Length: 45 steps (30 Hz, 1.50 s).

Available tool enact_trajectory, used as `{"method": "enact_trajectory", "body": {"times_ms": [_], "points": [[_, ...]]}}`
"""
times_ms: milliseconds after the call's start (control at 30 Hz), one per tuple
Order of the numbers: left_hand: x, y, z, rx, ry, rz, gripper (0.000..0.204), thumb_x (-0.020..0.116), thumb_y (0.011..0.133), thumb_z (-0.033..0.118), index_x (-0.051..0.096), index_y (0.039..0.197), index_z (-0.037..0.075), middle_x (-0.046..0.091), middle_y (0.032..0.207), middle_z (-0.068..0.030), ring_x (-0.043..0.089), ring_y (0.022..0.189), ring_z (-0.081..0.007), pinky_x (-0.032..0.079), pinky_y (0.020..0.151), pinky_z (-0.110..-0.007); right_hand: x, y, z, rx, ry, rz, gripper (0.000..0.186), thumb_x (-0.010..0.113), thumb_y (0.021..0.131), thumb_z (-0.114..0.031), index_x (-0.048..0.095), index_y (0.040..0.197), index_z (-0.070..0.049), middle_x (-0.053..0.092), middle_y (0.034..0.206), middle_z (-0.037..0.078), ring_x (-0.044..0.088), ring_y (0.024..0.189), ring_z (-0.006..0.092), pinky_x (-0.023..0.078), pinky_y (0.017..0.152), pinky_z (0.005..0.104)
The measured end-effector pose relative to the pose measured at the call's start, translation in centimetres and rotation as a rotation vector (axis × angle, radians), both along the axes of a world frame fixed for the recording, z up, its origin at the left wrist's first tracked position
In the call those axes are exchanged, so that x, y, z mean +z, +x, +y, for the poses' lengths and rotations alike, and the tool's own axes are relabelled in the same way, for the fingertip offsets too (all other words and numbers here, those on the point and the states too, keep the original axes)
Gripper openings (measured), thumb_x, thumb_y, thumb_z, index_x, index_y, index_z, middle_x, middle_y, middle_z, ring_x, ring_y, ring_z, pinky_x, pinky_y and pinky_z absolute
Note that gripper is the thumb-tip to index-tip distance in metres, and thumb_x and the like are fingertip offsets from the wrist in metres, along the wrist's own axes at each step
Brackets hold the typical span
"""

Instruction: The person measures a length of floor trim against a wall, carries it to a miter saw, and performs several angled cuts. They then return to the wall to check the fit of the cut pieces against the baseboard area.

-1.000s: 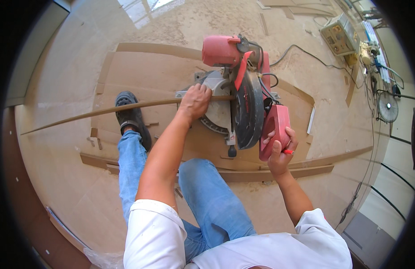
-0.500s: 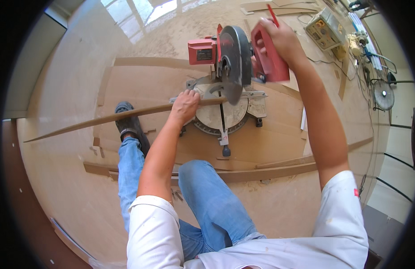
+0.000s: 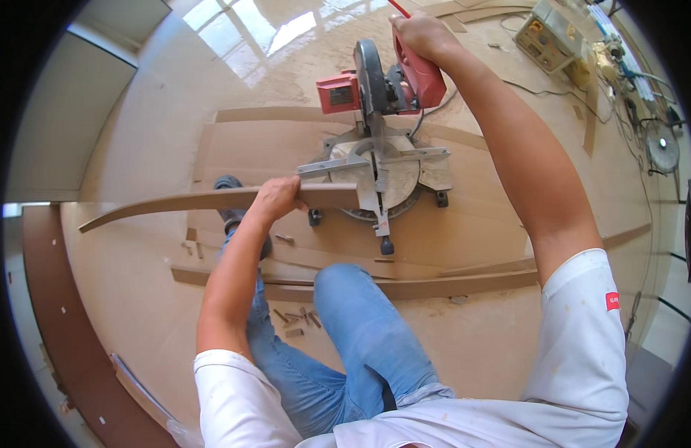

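Observation:
A long brown wooden strip (image 3: 226, 198) stretches leftward from the front of a red and grey miter saw (image 3: 370, 86). My left hand (image 3: 277, 200) is closed around the strip, close to its right end. That end lies over the front of the round saw table (image 3: 405, 187), forward of the metal fence (image 3: 334, 167). At the upper right, my right hand (image 3: 422, 36) grips the saw's red handle (image 3: 420, 75). A thin red stick (image 3: 398, 8) pokes out by its fingers. The saw head stands raised, its blade mostly covered by the dark guard.
Cardboard (image 3: 233, 138) lies under the saw. Long wooden strips (image 3: 465, 284) cross the floor before my knee, with several small offcuts (image 3: 295, 332) beside my leg. A boxy machine (image 3: 548, 39), cables and a fan (image 3: 662, 147) stand at the right. Brown panel (image 3: 69, 299) at the left.
The strip's right end has come toward me, away from the fence, and its broad face now shows more. My right hand and the saw head have moved up and back.

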<state>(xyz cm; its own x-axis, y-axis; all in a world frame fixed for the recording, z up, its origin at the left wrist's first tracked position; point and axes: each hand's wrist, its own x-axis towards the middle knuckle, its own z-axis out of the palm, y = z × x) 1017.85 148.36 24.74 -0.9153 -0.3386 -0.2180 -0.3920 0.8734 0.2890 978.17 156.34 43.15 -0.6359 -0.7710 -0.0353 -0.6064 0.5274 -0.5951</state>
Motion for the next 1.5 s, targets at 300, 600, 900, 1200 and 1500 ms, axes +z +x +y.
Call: {"method": "enact_trajectory", "body": {"times_ms": [300, 600, 900, 1200, 1500], "points": [[15.1, 11.5, 5.5, 0.016, 0.151, -0.25, 0.052, 0.087, 0.064, 0.037, 0.064, 0.095, 0.004, 0.069, 0.096, -0.0183, 0.065, 0.099, -0.0396, 0.051, 0.084, -0.049, -1.4, -1.5, -0.7, 0.092, -0.102, 0.164, 0.064, 0.039, 0.098, -0.056, 0.067, 0.111, 0.0, 0.067, 0.104, 0.033, 0.064, 0.105, 0.0487, 0.047, 0.091, 0.0531], [22.1, 16.1, 10.8, 0.119, 0.173, -0.085, 0.041, 0.085, 0.058, 0.023, 0.058, 0.081, 0.003, 0.064, 0.088, -0.0175, 0.062, 0.093, -0.0403, 0.051, 0.08, -0.046, -1.7, -1.9, -1.4, 0.063, 0.035, 0.234, 0.069, 0.032, 0.101, -0.052, 0.066, 0.113, 0.006, 0.063, 0.116, 0.035, 0.058, 0.118, 0.0476, 0.043, 0.102, 0.0501], [9.6, 17.8, 14.0, -0.006, 0.276, -0.201, 0.057, 0.092, 0.053, 0.032, 0.068, 0.097, 0.006, 0.07, 0.089, -0.0171, 0.068, 0.093, -0.0386, 0.054, 0.08, -0.046, -2.6, -5.5, -2.5, -0.024, 0.017, 0.277, 0.065, 0.035, 0.1, -0.048, 0.068, 0.109, 0.007, 0.063, 0.115, 0.035, 0.058, 0.119, 0.0475, 0.043, 0.102, 0.0503], [-1.7, 18.1, 18.8, -0.045, 0.362, -0.145, 0.05, 0.087, 0.054, 0.027, 0.068, 0.096, 0.006, 0.07, 0.09, -0.017, 0.068, 0.091, -0.0377, 0.053, 0.079, -0.048, -2.5, -6.5, -1.3, -0.051, -0.073, 0.345, 0.065, 0.042, 0.1, -0.053, 0.069, 0.108, 0.005, 0.069, 0.101, 0.029, 0.067, 0.098, 0.0453, 0.05, 0.089, 0.0498], [-6.6, 16.2, 26.9, -0.175, 0.481, -0.199, 0.055, 0.089, 0.058, 0.034, 0.069, 0.101, 0.005, 0.072, 0.095, -0.0181, 0.068, 0.096, -0.0386, 0.054, 0.081, -0.048, -13.8, 6.0, 26.3, 0.069, -0.226, 0.027, 0.036, 0.049, 0.105, -0.031, 0.071, 0.106, -0.003, 0.068, 0.074, 0.01, 0.062, 0.063, 0.0178, 0.049, 0.063, 0.0355]]}}
